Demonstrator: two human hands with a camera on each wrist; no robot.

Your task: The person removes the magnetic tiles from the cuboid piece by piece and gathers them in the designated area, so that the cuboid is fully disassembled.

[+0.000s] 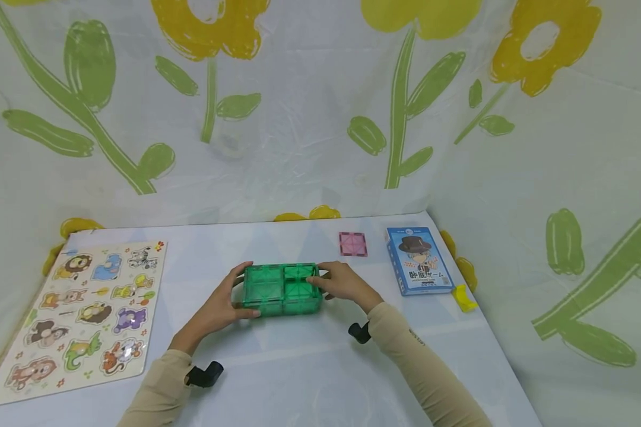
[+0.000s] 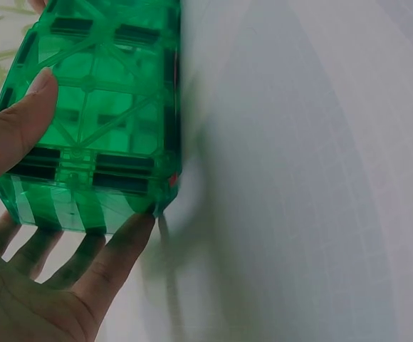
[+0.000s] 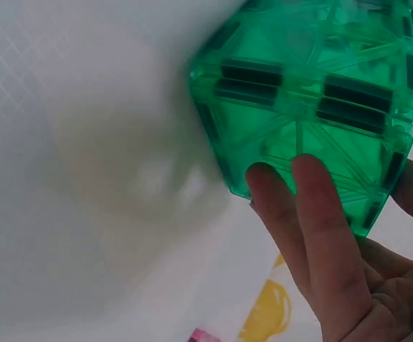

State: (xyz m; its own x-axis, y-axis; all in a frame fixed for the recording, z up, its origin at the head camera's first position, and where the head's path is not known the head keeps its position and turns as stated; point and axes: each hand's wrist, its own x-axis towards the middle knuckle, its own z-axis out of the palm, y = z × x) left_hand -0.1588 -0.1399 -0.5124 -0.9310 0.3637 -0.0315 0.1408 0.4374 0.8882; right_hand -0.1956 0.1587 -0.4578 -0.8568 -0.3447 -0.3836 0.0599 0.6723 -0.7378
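A box shape of translucent green magnetic tiles [image 1: 265,287] lies lengthwise across the middle of the table. At its left end my left hand [image 1: 216,307] grips it, thumb along the near side and fingers spread toward the back corner. In the left wrist view the thumb [image 2: 39,107] lies on one face, while fingertips reach the end panel. My right hand [image 1: 348,283] holds the opposite end, with a fingertip over the top edge. Two of its fingers [image 3: 327,235] lie against the end panel in the right wrist view; others are partly hidden behind the tiles.
A pink magnetic tile [image 1: 353,244] lies flat behind and to the right. Farther right are a blue card game box [image 1: 419,261] and a small yellow piece [image 1: 464,298]. An animal puzzle board [image 1: 80,314] covers the table's left side. Flower-printed sheeting [image 1: 299,136] encloses the table.
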